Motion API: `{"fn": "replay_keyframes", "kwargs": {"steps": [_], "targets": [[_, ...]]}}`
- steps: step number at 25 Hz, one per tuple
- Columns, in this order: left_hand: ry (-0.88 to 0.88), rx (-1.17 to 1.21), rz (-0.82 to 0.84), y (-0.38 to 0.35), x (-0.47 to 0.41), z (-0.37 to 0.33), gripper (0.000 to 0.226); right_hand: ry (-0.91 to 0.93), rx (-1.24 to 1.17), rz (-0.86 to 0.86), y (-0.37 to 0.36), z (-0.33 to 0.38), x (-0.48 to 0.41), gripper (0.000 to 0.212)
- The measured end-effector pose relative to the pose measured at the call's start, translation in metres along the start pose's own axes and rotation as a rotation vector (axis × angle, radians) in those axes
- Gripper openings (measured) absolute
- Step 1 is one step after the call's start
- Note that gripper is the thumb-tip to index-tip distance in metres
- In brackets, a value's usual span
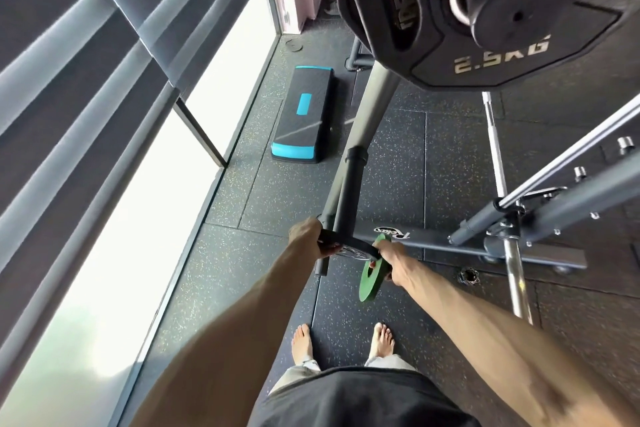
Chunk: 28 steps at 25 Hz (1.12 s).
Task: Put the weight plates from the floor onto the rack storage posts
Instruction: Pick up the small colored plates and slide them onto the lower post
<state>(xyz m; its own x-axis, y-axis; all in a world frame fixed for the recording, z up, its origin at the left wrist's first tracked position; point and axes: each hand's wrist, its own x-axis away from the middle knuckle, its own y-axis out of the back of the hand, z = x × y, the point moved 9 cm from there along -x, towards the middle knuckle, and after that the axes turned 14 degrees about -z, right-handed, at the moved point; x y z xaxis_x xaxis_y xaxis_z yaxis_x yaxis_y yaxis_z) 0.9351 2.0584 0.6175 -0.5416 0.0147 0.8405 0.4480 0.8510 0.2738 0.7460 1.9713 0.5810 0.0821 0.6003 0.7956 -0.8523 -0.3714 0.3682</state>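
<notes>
Far left, bright window panels run along the wall; below them a blue-and-black step platform (pixel 300 114) lies on the rubber floor (pixel 228 274). Moving inward, the left hand (pixel 306 236) has its grip closed around the edge of a black weight plate (pixel 349 248), held roughly flat, close against the lower storage post (pixel 346 204) of the rack. Just beside it, the right hand (pixel 393 258) pinches the upper rim of a small green weight plate (pixel 369 274), which hangs on edge, off the floor and touching or nearly touching the black one. It seems the black plate is being lined up with the post, though its centre hole is hidden by the fingers and post. Above, a 2.5 kg plate (pixel 485 28) already sits on an upper post. Right of that stand the rack base (pixel 450 244) and a barbell (pixel 498 163).

The risk: bare feet (pixel 381 340) stand below both plates. The green plate's thin pinch could slip while attention goes to the black one, or a misjudged hole could knock the black plate loose.
</notes>
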Motion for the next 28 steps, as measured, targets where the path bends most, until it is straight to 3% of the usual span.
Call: {"fn": "replay_keyframes", "kwargs": {"steps": [11, 16, 21, 28], "targets": [[0.083, 0.077, 0.123, -0.028, 0.007, -0.012, 0.010, 0.013, -0.122, -0.128, 0.021, 0.035, -0.019, 0.007], [0.036, 0.096, 0.115, -0.060, -0.003, -0.049, 0.008, 0.030, -0.174, -0.175, 0.022, 0.064, -0.038, 0.042], [0.011, 0.106, 0.104, -0.099, -0.018, -0.090, 0.008, 0.082, -0.263, -0.245, 0.032, 0.093, -0.047, 0.039], [-0.006, 0.215, 0.162, -0.129, -0.027, -0.122, 0.029, 0.126, -0.092, -0.327, 0.051, 0.065, -0.029, 0.016]]}}
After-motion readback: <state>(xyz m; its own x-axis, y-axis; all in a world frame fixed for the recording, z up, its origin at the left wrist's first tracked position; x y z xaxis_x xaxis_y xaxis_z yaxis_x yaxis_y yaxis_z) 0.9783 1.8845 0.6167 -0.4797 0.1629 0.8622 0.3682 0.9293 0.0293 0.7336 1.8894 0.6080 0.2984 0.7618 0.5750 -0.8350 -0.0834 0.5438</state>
